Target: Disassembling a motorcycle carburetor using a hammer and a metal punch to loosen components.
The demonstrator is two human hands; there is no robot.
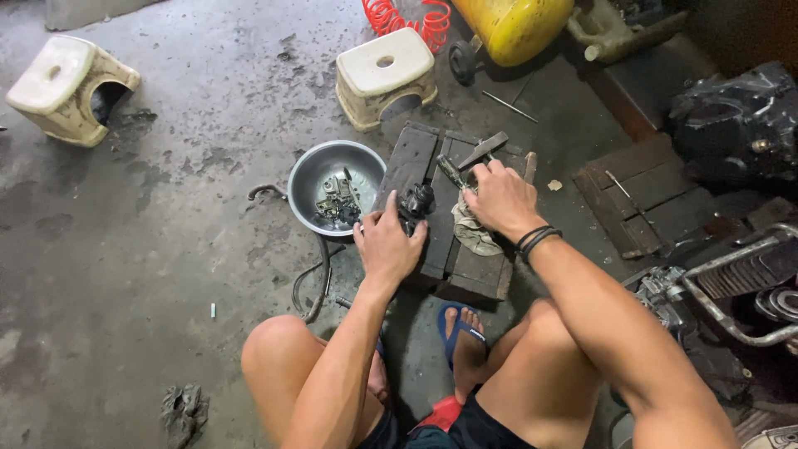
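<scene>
Foreground: bare knees and forearms of a squatting person, one foot in a blue flip-flop (462, 331) on stained concrete.
Left hand (387, 245): fingers closed around a small dark engine part (416, 202), held on the dark wooden block (414, 160).
Right hand (501, 199): curled shut on a slim metal tool (454, 174) meeting the part; black bands circle the wrist, a dirty rag (474, 233) lies beneath.
Beside the block: steel bowl (311, 179) holding small metal pieces, just left of the part.
Background: two pale plastic stools (385, 73), a red coiled hose (407, 18), a yellow tank (514, 25).
</scene>
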